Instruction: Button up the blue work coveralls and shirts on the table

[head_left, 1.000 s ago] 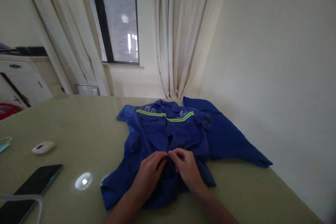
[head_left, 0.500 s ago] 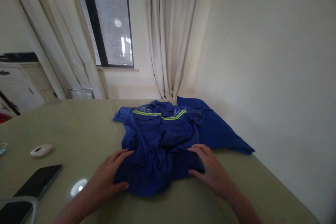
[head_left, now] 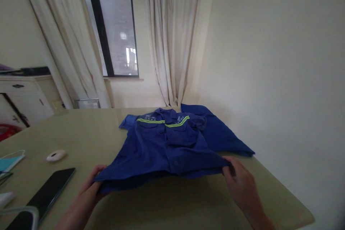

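Observation:
A blue short-sleeved work shirt (head_left: 151,151) lies front up on the table, its collar at the far end and a yellow-green stripe across the chest. My left hand (head_left: 93,185) is closed on the left corner of its hem. The right corner is pinched in my right hand (head_left: 238,179). Between both hands the hem is stretched wide and lifted off the table, with a dark gap under the front layer. Another folded blue garment (head_left: 226,133) lies behind the shirt on the right, partly covered by its sleeve.
On the left of the greenish table (head_left: 88,133) are a black phone (head_left: 51,190), a white oval object (head_left: 56,155) and a light blue face mask (head_left: 10,163). A white cable (head_left: 27,209) curves over the phone. The wall (head_left: 283,97) borders the table's right side.
Both hands have taken hold of the shirt's hem corners and moved apart. The bunched lower part is now spread and raised. The view has shifted slightly.

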`<state>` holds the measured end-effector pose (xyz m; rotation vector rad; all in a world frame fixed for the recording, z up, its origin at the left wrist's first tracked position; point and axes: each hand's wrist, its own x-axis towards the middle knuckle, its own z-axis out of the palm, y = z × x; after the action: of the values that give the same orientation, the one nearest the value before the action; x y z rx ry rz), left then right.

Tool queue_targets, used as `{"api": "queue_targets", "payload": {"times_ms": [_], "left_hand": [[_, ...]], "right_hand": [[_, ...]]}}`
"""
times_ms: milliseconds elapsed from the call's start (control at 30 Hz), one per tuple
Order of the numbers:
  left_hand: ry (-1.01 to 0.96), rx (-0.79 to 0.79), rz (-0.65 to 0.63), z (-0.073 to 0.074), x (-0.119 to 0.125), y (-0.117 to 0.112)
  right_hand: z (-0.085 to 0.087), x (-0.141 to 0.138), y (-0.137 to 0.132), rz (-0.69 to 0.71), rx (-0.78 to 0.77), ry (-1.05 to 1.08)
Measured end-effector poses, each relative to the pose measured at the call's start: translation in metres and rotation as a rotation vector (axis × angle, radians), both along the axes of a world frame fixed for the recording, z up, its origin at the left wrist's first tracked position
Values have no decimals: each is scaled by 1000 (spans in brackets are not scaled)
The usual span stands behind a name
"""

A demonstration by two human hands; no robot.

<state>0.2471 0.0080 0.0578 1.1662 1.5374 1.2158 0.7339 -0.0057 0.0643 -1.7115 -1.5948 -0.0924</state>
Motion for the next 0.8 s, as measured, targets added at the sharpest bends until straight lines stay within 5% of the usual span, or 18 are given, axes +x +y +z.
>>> {"api": "queue_targets", "payload": {"times_ms": [100, 233, 300, 433, 600, 700, 800], "left_hand": [[250, 85, 77, -21, -24, -12], [696, 153, -98, -66, -46, -21], [876, 132, -197, -74, -47, -25], [982, 99, -375, -42, -25, -36], [819, 309, -639, 15, 64, -10], [739, 387, -589, 16, 125, 40], [808, 345, -426, -2, 164, 90]], "right_hand": [[-15, 14, -20, -63, -126, -33], [-45, 25, -36, 12, -310, -62], [-47, 26, -40, 78, -325, -70], [-14, 7, -36, 207, -300, -52], [29, -75, 18, 362, -186, 8], [30, -130, 73, 223, -217, -20], [15, -164, 120, 98, -373, -47]]}}
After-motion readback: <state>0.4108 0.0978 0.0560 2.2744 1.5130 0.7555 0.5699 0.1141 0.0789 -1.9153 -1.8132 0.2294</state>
